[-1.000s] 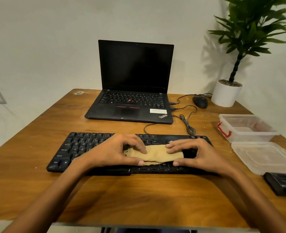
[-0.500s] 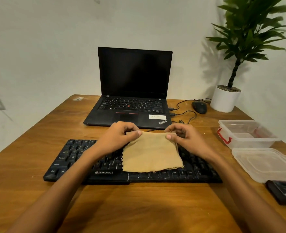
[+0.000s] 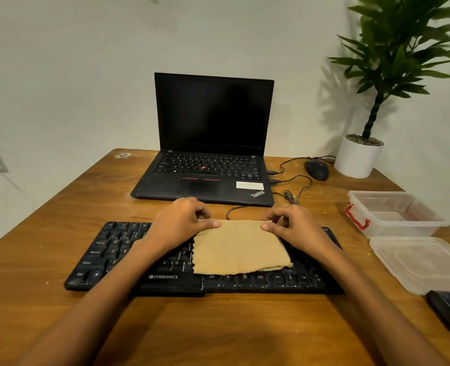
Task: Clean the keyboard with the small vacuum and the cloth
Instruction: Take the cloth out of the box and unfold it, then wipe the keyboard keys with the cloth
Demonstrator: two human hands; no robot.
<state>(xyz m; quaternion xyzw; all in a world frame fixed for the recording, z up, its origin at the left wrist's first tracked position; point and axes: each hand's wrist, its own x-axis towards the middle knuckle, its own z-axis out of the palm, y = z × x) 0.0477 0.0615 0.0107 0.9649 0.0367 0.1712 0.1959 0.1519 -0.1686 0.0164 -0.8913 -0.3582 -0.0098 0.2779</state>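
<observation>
I am pinching the far corners of the tan cloth [image 3: 241,247] with my left hand [image 3: 184,223] and right hand [image 3: 295,228]. It is lying across the middle keys of the Zebronics keyboard [image 3: 118,249]. It is looking light and limp, so the corners are probably offering the surest hold.

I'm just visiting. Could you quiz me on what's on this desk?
1. True or false: the tan cloth lies on the black keyboard.
2. How do the left hand and right hand hold it? A) flat palms B) pinching its far corners C) not touching
3. Fill in: the mouse sits between the laptop and the white ____.
Key: 1 true; 2 B; 3 plant pot.
</observation>
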